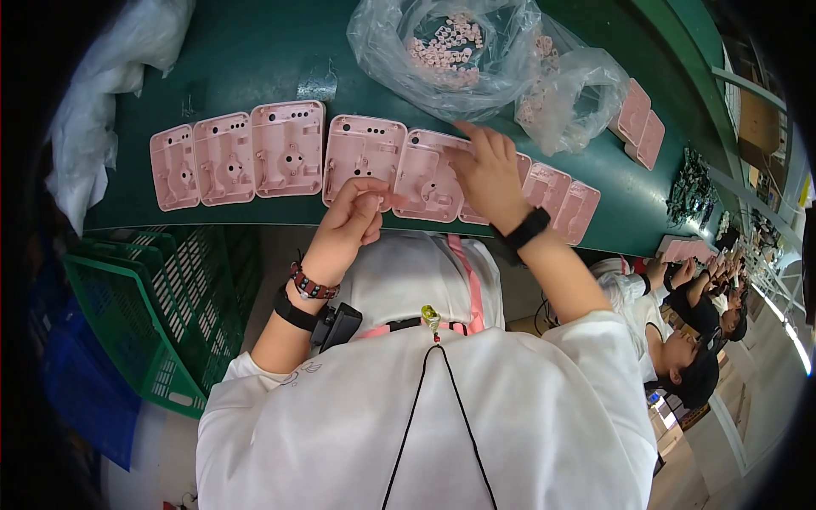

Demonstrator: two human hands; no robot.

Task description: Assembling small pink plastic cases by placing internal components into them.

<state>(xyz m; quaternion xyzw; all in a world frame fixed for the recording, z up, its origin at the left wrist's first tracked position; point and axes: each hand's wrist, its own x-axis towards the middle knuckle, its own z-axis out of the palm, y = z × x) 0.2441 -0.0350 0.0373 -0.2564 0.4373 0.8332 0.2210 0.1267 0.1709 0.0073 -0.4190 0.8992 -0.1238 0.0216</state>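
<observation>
A row of pink plastic housings [289, 174] lies along the near edge of the green table, their hollow insides facing up. My left hand [353, 214] is curled in a pinch at the lower edge of a housing [364, 146] near the middle. Whatever sits between its fingertips is too small to make out. To the right, my right hand [491, 174] reaches over the neighbouring housing [429, 174], fingers stretched out and apart near its upper right corner. That hand covers part of this housing and of the one beside it.
Beyond the row, clear plastic bags [382, 51] hold many small pink parts [450, 55]. More pink pieces [639, 126] and a pile of dark parts [693, 191] lie at the right. Green crates [127, 297] stand below left; co-workers [680, 348] sit along the right.
</observation>
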